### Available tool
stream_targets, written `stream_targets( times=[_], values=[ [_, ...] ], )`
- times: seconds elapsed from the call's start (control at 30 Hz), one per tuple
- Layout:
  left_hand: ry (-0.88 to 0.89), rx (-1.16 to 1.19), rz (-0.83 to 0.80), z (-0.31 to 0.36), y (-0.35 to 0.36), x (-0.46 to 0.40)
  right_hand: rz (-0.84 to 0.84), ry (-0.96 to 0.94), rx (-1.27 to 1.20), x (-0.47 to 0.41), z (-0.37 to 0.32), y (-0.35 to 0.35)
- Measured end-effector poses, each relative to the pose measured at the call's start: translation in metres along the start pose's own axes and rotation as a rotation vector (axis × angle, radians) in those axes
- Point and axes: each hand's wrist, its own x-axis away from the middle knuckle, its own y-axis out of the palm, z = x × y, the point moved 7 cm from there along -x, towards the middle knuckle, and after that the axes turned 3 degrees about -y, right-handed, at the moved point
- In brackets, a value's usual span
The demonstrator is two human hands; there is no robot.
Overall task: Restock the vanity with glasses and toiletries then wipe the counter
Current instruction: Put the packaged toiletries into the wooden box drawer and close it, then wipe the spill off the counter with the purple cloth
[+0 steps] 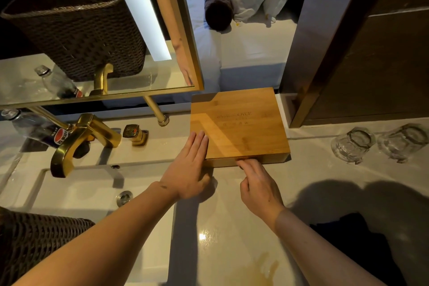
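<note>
Resting on the pale bench [232, 227] beside the sink [76, 188], a flat wooden box [241, 123] lies against the back edge, just right of the gold mirror frame [185, 30]. Faint writing is engraved on its lid in several lines, too dim to read. The only label that reads at all is on the plastic bottle [34, 127] lying behind the gold faucet [81, 139]: a round red, white and blue emblem on a dark blue wrapper, with lettering I cannot make out.

The left hand [188, 167] lies flat, palm down, fingers straight and close together, spread over the box's near left corner, with the fingertips on the lid and the heel of the hand on the bench; it grips nothing. The left forearm reaches in from the lower left, across the sink's corner.

The right hand [257, 183] comes in from the lower right, its fingers curled and pressed against the front edge of the box at a darker slot in the middle of that face. Whether the fingertips pinch anything there cannot be told.

Two clear drinking glasses [352, 144] stand side by side on the bench to the right of the box, well apart from both hands. A dark woven basket [27, 239] sits at the lower left edge, and a gold handle [134, 133] stands just right of the faucet.
</note>
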Motion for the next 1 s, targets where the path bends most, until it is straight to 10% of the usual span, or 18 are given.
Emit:
stream_targets(
  times=[0.67, 0.83, 1.0],
  values=[
    [-0.191, 0.054, 0.076, 0.011, -0.003, 0.009, -0.093, 0.221, -0.077, 0.023, -0.016, -0.023],
    [-0.405, 0.375, 0.319, 0.033, 0.02, 0.108, 0.062, 0.296, -0.078, 0.111, 0.012, -0.069],
    [-0.476, 0.37, 0.23, 0.032, 0.086, 0.218, 0.044, 0.367, 0.123, 0.21, 0.05, -0.091]
  ],
)
